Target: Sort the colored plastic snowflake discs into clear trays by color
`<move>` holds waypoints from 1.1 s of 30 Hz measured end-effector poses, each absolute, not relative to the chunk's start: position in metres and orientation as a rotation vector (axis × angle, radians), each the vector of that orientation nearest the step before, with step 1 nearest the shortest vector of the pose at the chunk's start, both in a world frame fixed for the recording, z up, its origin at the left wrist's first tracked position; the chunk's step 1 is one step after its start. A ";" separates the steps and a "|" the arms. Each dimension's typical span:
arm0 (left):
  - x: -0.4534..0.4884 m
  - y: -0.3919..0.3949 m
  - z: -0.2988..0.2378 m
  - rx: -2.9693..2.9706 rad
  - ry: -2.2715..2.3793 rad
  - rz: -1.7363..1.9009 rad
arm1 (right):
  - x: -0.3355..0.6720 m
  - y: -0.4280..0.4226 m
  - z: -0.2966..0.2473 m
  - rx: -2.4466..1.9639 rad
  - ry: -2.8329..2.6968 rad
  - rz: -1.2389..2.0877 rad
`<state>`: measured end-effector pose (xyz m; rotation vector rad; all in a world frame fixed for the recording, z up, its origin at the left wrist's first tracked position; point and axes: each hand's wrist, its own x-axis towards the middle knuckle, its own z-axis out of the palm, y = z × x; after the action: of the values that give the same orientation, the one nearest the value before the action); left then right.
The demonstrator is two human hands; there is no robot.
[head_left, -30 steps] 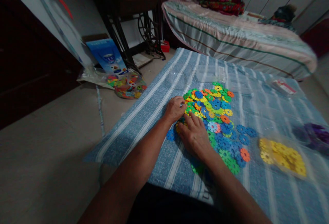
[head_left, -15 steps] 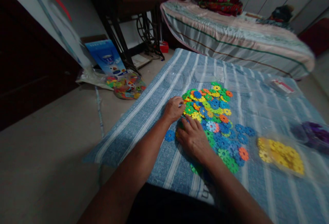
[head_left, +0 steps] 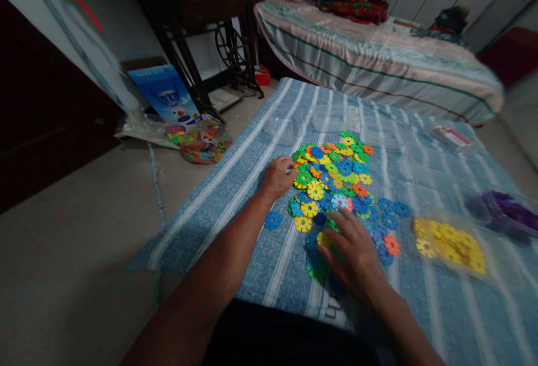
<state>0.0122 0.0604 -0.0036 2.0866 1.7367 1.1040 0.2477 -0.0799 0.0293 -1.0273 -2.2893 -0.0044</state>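
A pile of notched plastic discs (head_left: 315, 190) in yellow, green, blue and orange lies on the striped blue cloth. At the pile's left edge is my left hand (head_left: 279, 177), its fingers curled inward; whatever they may hold is hidden. My right hand (head_left: 355, 248) hovers over the near side of the pile with its fingers apart, nothing seen in them. Under its fingertips some green and yellow discs are partly covered. A single blue disc (head_left: 272, 220) lies apart on the left, below my left hand.
On the right stand a clear container of yellow discs (head_left: 451, 245) and a tub of purple pieces (head_left: 515, 209). Clear plastic boxes (head_left: 334, 118) sit behind the pile. A bag of colourful pieces (head_left: 205, 142) is on the floor, near a sewing-machine stand (head_left: 233, 46). Beyond is a bed (head_left: 378, 58).
My right hand has moved right and toward me, away from my left hand, uncovering yellow and blue discs. My left hand stays at the pile's left edge. The view has shifted slightly.
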 end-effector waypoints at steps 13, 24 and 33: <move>0.011 0.063 -0.006 2.092 1.757 1.114 | 0.398 -0.050 0.048 -1.832 -1.806 -0.671; 0.010 0.062 -0.004 2.083 1.752 1.110 | 0.228 -0.042 0.013 -1.116 -2.276 -0.116; 0.011 0.061 -0.003 2.070 1.757 1.100 | 0.217 -0.041 0.005 -1.021 -2.192 -0.103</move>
<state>0.0106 0.0611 -0.0027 2.0697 1.7572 1.0996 0.2166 -0.0408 0.0049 -1.0213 -2.1915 -0.1034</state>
